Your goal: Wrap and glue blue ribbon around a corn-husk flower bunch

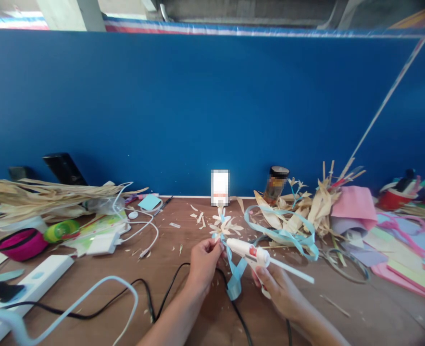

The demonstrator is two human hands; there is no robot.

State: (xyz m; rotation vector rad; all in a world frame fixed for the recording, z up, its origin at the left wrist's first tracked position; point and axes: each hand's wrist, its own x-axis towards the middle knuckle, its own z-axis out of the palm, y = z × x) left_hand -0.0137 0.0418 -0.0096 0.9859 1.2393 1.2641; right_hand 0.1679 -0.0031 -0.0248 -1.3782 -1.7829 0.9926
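My right hand (pixel 275 286) is wrapped round the handle of a white hot glue gun (pixel 250 251), with a glue stick (pixel 293 271) jutting from its rear. The nozzle points left, close to the fingers of my left hand (pixel 205 262). Those fingers pinch the lower part of a flower craft (pixel 227 226) with pale, husk-like petals and light-blue wrapping. A light-blue ribbon (pixel 236 278) hangs below it in a loop. Whether the nozzle touches the craft I cannot tell.
Dried husks (pixel 54 199) are heaped at the left, behind a white power strip (pixel 35 283). A jar (pixel 275 185) stands near the blue partition (pixel 198 105). Coloured paper (pixel 396 259) covers the right side. A black cable (pixel 140 283) crosses the brown table (pixel 176 298).
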